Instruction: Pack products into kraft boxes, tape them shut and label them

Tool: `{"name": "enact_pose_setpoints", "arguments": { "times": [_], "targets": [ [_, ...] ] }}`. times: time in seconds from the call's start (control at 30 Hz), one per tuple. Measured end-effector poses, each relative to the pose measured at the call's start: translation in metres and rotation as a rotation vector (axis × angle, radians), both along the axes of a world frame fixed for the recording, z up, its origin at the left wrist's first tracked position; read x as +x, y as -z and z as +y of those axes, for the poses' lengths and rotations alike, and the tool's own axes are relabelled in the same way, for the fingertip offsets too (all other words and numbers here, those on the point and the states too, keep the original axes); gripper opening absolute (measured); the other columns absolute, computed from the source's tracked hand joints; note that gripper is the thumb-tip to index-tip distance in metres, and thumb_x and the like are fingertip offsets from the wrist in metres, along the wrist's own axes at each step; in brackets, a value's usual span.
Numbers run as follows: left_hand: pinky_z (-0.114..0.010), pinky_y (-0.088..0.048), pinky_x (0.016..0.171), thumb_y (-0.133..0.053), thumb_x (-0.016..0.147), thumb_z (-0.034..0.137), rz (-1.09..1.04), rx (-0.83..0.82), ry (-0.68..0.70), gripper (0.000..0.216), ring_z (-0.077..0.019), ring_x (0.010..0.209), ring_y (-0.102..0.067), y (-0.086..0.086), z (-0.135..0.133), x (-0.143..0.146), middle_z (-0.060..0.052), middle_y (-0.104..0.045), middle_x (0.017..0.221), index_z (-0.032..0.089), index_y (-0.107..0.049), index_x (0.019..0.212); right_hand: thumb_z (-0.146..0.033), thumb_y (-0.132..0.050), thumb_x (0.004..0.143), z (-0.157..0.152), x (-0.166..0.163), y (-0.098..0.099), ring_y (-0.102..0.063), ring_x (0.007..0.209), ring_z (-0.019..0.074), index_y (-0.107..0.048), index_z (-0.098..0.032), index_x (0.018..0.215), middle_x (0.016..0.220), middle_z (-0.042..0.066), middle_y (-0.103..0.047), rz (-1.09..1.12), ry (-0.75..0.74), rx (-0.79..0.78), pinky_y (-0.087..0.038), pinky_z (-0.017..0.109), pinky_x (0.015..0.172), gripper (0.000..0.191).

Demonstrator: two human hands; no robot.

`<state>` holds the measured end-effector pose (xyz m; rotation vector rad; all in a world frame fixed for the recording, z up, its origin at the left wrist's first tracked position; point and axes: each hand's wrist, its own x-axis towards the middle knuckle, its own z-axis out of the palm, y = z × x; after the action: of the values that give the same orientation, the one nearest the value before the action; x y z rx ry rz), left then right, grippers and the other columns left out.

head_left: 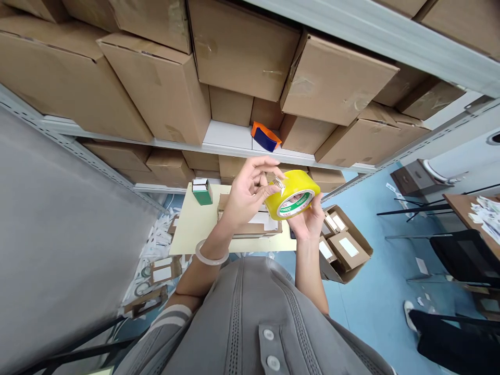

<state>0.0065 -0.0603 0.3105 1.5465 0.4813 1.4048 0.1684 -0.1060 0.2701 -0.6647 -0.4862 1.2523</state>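
A roll of yellow packing tape [312, 182] is held up in front of my chest, its green and white core label facing me. My right hand [307, 221] grips it from below and the right. At its left side is my left hand [250, 190], thumb and fingers closed at the rim where a small whitish, printed bit shows. Whether a loose tape end is between those fingertips is hard to make out. Below the hands, a cardboard box [246, 229] with white paper on top lies on the pale yellow table [187, 229], partly hidden by my left arm.
A green and white small box [202, 192] stands on the table's left. An orange and dark blue band-shaped object [266, 138] sits on the shelf edge [226, 135] among cartons. Right of the table, an open carton [361, 247] holds smaller boxes. A black chair [464, 255] stands farther right.
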Motion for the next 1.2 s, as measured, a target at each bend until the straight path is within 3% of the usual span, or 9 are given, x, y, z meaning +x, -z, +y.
{"name": "enact_pose_setpoints", "arguments": {
  "times": [0.13,0.23,0.3,0.47,0.67,0.87,1.03,1.2],
  "targets": [
    [-0.021,-0.047,0.056,-0.067,0.089,0.039,0.121,0.121,-0.080,0.042,-0.0086,0.068,-0.058,-0.002,0.003,-0.004,-0.006,-0.067,0.115,0.028,-0.057,0.129,-0.064,-0.071,0.076,0.001,0.001,0.002,-0.064,0.106,0.0263,-0.069,-0.027,0.089,0.087,0.003,-0.071,0.006,-0.014,0.001,-0.046,0.054,0.106,0.040],
    [-0.021,-0.047,0.056,-0.067,0.089,0.039,0.194,0.188,-0.155,0.048,-0.0089,0.073,-0.059,-0.007,0.008,-0.009,-0.009,-0.056,0.139,0.032,-0.055,0.135,-0.063,-0.073,0.075,0.000,0.002,0.004,-0.064,0.109,0.0266,-0.069,-0.027,0.090,0.087,0.003,-0.071,0.023,-0.015,-0.017,-0.046,0.054,0.106,0.039],
    [-0.020,-0.048,0.056,-0.068,0.088,0.038,0.253,0.229,-0.133,0.050,-0.0086,0.073,-0.059,-0.010,0.011,-0.012,-0.009,-0.052,0.145,0.034,-0.055,0.135,-0.062,-0.075,0.073,-0.001,0.003,0.005,-0.064,0.110,0.0270,-0.069,-0.026,0.090,0.086,0.003,-0.072,0.032,-0.027,-0.035,-0.046,0.054,0.105,0.040],
    [-0.021,-0.050,0.060,-0.064,0.090,0.039,0.238,0.207,0.084,0.035,-0.0083,0.070,-0.057,-0.010,0.013,-0.017,-0.009,-0.061,0.135,0.029,-0.065,0.124,-0.061,-0.076,0.072,-0.003,0.001,0.006,-0.065,0.108,0.0270,-0.069,-0.025,0.091,0.090,0.003,-0.073,0.067,-0.060,-0.070,-0.047,0.053,0.104,0.041],
    [-0.023,-0.054,0.066,-0.070,0.087,0.038,0.050,0.011,0.126,0.034,-0.0131,0.079,-0.066,-0.005,0.000,-0.018,-0.007,-0.072,0.096,0.022,-0.065,0.116,-0.059,-0.075,0.074,-0.003,0.003,0.005,-0.065,0.109,0.0250,-0.070,-0.025,0.098,0.096,0.002,-0.074,0.100,-0.063,-0.060,-0.048,0.051,0.104,0.042],
    [-0.022,-0.050,0.060,-0.072,0.085,0.037,-0.007,-0.132,-0.035,0.031,-0.0121,0.072,-0.067,-0.004,-0.021,-0.001,-0.004,-0.072,0.087,0.020,-0.063,0.109,-0.059,-0.077,0.073,-0.001,0.001,0.006,-0.065,0.108,0.0254,-0.068,-0.024,0.086,0.085,0.002,-0.072,0.098,-0.055,-0.049,-0.048,0.049,0.103,0.038],
    [-0.020,-0.036,0.045,-0.072,0.084,0.028,0.044,-0.111,-0.184,0.025,-0.0042,0.048,-0.047,-0.005,-0.030,0.007,-0.002,-0.073,0.088,0.020,-0.063,0.107,-0.058,-0.075,0.074,0.000,-0.001,0.006,-0.065,0.108,0.0255,-0.069,-0.025,0.090,0.089,0.002,-0.072,0.076,-0.015,-0.036,-0.050,0.050,0.101,0.036],
    [-0.021,-0.035,0.044,-0.069,0.085,0.022,0.069,-0.068,-0.248,0.031,-0.0039,0.047,-0.042,-0.005,-0.031,0.008,-0.001,-0.072,0.090,0.022,-0.061,0.115,-0.056,-0.073,0.079,-0.001,-0.002,0.006,-0.067,0.099,0.0221,-0.068,-0.025,0.083,0.079,0.000,-0.070,0.063,-0.004,-0.008,-0.052,0.044,0.099,0.031]
  ]
}}
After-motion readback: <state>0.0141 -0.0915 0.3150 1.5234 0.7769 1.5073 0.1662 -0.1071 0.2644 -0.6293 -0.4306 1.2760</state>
